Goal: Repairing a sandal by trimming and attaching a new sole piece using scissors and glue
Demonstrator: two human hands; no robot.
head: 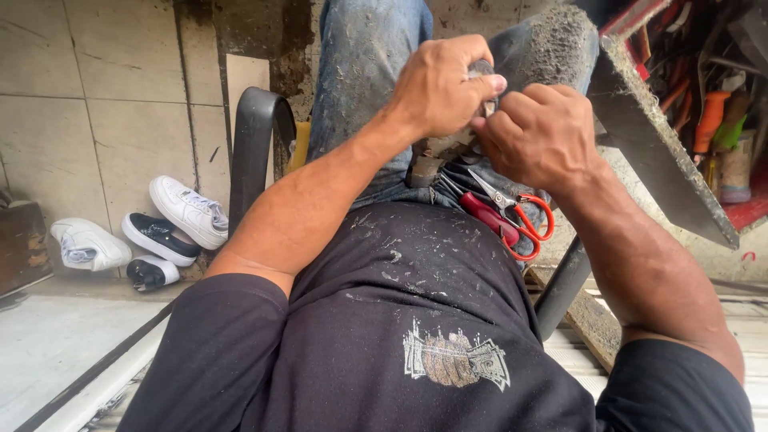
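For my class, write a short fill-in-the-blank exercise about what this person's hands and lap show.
1. Both hands, left hand and right hand, grip a small grey object over the ____.
2. The scissors on the lap have ____ handles.
3. The shoes lie on the tiled ____.

Missing words: lap; red; floor

Single head-worn view, looking steeply down the wearer's own torso toward the lap. Close range: black shirt (416, 320) fills 6 o'clock, both forearms enter from the bottom corners, tiled floor (80, 104) at 10 o'clock.
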